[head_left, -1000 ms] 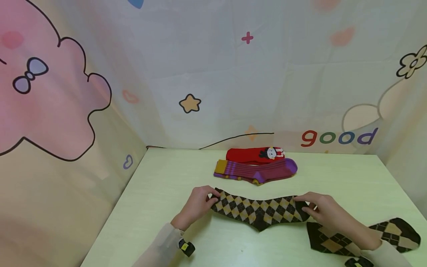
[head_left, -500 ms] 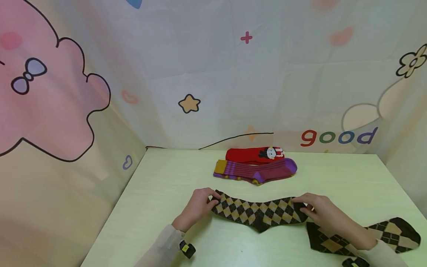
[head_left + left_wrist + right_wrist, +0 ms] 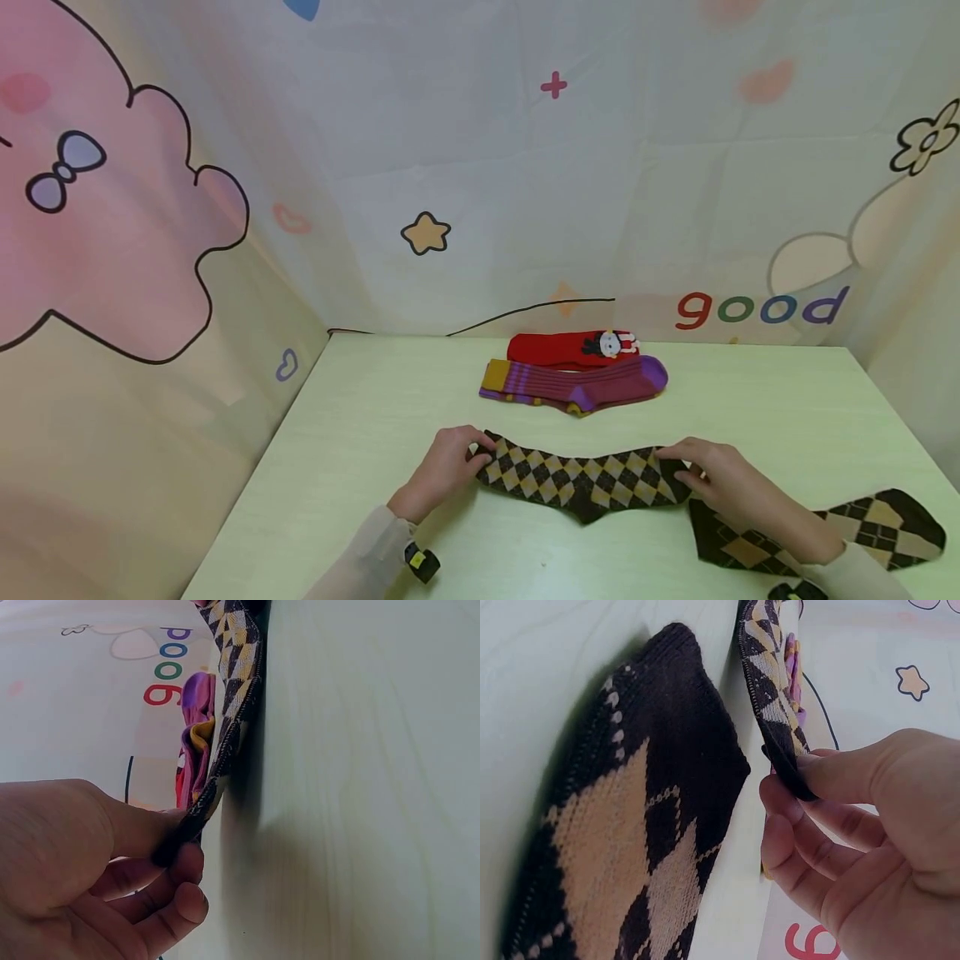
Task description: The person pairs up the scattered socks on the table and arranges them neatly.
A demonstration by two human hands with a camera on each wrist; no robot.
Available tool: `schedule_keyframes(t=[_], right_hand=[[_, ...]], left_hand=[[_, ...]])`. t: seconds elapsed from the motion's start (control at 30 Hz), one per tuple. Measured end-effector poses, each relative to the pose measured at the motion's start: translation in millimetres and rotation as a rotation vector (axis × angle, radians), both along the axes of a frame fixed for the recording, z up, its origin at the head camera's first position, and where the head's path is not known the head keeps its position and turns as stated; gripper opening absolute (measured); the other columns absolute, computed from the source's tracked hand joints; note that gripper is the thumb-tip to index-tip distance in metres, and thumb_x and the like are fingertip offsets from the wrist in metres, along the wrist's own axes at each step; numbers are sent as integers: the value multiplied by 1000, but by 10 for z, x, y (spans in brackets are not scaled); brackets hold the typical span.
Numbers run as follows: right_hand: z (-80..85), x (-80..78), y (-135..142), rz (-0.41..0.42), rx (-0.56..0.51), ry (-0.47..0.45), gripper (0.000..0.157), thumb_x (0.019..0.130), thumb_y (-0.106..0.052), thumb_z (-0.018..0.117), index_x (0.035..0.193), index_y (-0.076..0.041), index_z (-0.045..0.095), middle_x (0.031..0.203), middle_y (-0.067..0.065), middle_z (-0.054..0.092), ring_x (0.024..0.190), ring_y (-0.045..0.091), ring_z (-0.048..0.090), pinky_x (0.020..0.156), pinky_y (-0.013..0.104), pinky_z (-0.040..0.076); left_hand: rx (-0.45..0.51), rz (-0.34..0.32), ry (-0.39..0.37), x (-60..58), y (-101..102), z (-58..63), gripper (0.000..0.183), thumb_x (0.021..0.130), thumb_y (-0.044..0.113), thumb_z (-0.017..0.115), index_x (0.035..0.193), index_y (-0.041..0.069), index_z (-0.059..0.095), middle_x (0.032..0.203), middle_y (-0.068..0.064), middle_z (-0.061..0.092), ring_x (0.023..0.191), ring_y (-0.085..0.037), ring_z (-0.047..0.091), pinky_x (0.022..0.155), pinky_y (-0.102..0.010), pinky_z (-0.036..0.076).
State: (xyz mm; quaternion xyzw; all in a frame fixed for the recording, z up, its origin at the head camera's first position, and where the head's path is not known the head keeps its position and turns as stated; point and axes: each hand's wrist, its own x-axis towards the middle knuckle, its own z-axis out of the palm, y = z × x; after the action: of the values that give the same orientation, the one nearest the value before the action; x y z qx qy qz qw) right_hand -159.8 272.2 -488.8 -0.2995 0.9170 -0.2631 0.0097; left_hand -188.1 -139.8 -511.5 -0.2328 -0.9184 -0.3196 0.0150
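Note:
Both hands hold a black, yellow and grey argyle sock stretched sideways over the table in the head view, its dark heel pointing toward me. My left hand pinches the left end between thumb and fingers. At the dark right end, my right hand pinches the fabric. The left wrist view shows the sock raised, with a shadow below it. A second argyle sock, with larger tan diamonds, lies partly under my right forearm; its dark end fills much of the right wrist view.
Farther back on the pale table lies a pair of maroon and purple striped socks. Behind it are red socks with a cartoon figure. A printed curtain closes off the back and sides.
Both hands have come slightly nearer with the argyle sock, which hangs a little lower in the head view. The other socks have stayed in place.

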Motion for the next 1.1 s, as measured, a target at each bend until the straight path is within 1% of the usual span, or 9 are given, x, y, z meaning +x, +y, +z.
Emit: schedule_keyframes(t=[0.23, 0.4, 0.53, 0.8, 0.9, 1.0, 1.1], right_hand=[[-11, 23, 0, 5, 13, -43, 38, 89, 6, 72, 127, 2, 68, 115, 13, 69, 79, 1, 58, 64, 24, 53], [-26, 32, 10, 6, 14, -41, 39, 89, 5, 73, 127, 1, 68, 115, 12, 69, 80, 1, 58, 64, 24, 52], [-32, 31, 10, 8, 16, -31, 40, 88, 5, 73, 127, 1, 67, 114, 11, 69, 79, 0, 56, 63, 24, 52], [-50, 9, -1, 9, 41, -48, 41, 87, 7, 74, 127, 2, 68, 114, 11, 68, 78, 0, 55, 64, 24, 53], [-62, 2, 4, 7, 45, -54, 41, 87, 7, 74, 127, 3, 67, 114, 11, 68, 78, 0, 54, 64, 24, 52], [-76, -2, 10, 6, 56, -51, 41, 87, 7, 75, 127, 3, 67, 114, 11, 67, 77, 0, 52, 63, 25, 51], [-88, -6, 14, 2, 68, -46, 41, 86, 6, 75, 127, 2, 67, 115, 11, 67, 77, 0, 51, 64, 25, 51]], left_hand=[[-27, 4, -36, -2, -5, -13, 17, 92, 7, 77, 109, 5, 77, 107, -6, 73, 73, -7, 52, 68, -23, 47], [-29, 10, -49, 1, -2, 3, 19, 92, 8, 77, 111, 5, 77, 109, -6, 73, 72, -9, 52, 67, -24, 47], [-44, 12, -50, 9, 4, 1, 20, 92, 9, 77, 112, 5, 76, 109, -7, 72, 74, -11, 53, 68, -25, 47], [-58, -3, -44, 24, 8, -18, 22, 92, 8, 77, 114, 4, 76, 111, -8, 72, 79, -14, 59, 71, -26, 50], [-72, 0, -38, 24, 10, -27, 22, 92, 8, 77, 114, 4, 76, 112, -8, 72, 86, -16, 62, 75, -28, 52], [-89, 4, -27, 24, 15, -36, 22, 92, 9, 78, 113, 4, 76, 111, -8, 72, 96, -19, 65, 83, -33, 55], [-105, 7, -18, 27, 19, -36, 23, 91, 10, 78, 113, 4, 76, 111, -8, 72, 104, -22, 67, 90, -38, 55]])
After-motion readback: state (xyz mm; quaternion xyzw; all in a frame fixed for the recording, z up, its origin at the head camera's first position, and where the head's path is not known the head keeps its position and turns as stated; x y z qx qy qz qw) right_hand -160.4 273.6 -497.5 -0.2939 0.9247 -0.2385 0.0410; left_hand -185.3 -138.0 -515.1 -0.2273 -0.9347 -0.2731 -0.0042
